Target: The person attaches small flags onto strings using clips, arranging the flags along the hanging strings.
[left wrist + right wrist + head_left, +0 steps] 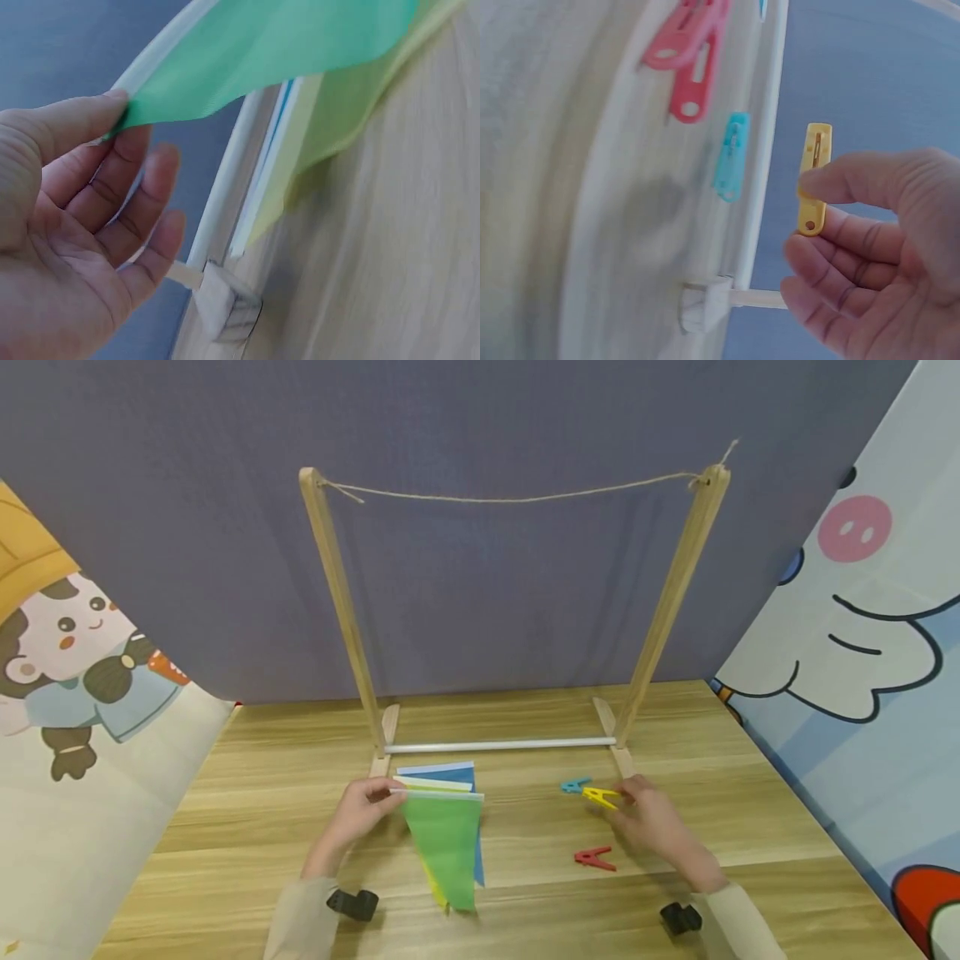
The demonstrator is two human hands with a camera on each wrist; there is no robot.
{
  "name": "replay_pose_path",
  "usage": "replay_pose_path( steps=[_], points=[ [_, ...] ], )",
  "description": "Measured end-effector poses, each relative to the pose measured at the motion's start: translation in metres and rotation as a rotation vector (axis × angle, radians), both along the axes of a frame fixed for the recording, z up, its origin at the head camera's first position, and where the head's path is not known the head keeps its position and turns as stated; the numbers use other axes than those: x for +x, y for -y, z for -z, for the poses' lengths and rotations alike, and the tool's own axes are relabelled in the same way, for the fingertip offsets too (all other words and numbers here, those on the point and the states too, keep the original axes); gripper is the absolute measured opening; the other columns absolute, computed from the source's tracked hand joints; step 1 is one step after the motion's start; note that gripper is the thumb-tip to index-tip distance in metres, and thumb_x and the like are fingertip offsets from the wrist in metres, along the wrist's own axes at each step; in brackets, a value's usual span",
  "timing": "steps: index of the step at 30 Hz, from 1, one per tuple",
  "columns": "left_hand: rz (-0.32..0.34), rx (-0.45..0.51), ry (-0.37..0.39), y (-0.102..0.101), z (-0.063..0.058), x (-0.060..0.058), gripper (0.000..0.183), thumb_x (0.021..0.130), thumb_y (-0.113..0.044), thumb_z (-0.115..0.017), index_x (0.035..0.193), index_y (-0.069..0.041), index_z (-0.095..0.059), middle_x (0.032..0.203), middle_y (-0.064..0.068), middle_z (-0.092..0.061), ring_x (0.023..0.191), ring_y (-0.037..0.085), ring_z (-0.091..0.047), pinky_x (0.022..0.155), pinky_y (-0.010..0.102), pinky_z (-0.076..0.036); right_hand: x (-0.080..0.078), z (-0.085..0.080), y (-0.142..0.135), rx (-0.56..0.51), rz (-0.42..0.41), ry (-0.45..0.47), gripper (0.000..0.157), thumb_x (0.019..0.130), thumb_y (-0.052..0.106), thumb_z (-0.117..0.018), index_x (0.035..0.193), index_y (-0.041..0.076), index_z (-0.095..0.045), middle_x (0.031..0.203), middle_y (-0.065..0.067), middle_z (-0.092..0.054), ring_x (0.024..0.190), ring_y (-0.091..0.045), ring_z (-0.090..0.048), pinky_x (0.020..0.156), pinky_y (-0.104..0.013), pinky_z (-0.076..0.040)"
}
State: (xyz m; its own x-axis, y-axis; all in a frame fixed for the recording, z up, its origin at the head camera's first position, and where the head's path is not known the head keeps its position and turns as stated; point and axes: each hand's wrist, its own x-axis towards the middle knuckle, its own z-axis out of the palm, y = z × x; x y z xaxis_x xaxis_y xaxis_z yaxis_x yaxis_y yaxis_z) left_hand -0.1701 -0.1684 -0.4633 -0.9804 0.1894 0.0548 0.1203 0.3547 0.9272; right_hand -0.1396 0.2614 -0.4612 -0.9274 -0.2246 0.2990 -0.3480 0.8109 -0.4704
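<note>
Close by on the bench (540, 927), the person's left hand (358, 816) pinched the upper left corner of a green flag (447, 843) overlapping a yellow flag (304, 135) and a blue flag (450, 772). A red peg (588, 858) lay near the right hand (654, 822), which pinched a yellow peg (597, 795) just beside a blue peg (573, 787). Farther back, a string (480, 500) sagged across a wooden frame (341, 585).

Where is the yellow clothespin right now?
The head view shows the yellow clothespin right of centre, pinched by the right hand, just right of the light-blue clothespin and above the red clothespin in the picture.
</note>
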Motion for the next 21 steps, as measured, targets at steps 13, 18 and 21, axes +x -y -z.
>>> replay_pose_path(
  steps=[13,18,21],
  points=[
    [-0.056,0.182,0.005,-0.013,-0.015,0.007,0.018,0.086,-0.007,-0.067,0.097,0.007,-0.066,0.076,-0.001,-0.060,0.072,0.009,-0.054,0.070,0.027,-0.048,0.004,-0.025,-0.006,0.004,-0.042,-0.147,0.035,0.065,-0.010,-0.078,0.097,-0.006,-0.064,0.086,-0.012,-0.060,0.071,-0.020,-0.057,0.061,-0.037,-0.052],
    [-0.075,0.230,-0.022,-0.018,-0.025,0.007,0.017,0.085,-0.004,-0.067,0.095,0.010,-0.065,0.079,-0.003,-0.062,0.072,0.009,-0.054,0.070,0.027,-0.050,0.005,-0.034,-0.008,0.002,-0.040,-0.152,0.035,0.065,-0.009,-0.077,0.097,-0.005,-0.064,0.087,-0.011,-0.060,0.072,-0.021,-0.058,0.063,-0.037,-0.053],
    [-0.062,0.242,-0.034,-0.021,-0.028,0.006,0.018,0.087,-0.006,-0.066,0.096,0.010,-0.064,0.077,-0.002,-0.061,0.072,0.009,-0.055,0.069,0.025,-0.049,0.006,-0.040,-0.009,0.002,-0.035,-0.147,0.034,0.066,-0.009,-0.077,0.097,-0.005,-0.063,0.087,-0.012,-0.060,0.073,-0.022,-0.059,0.065,-0.038,-0.053]
  ],
)
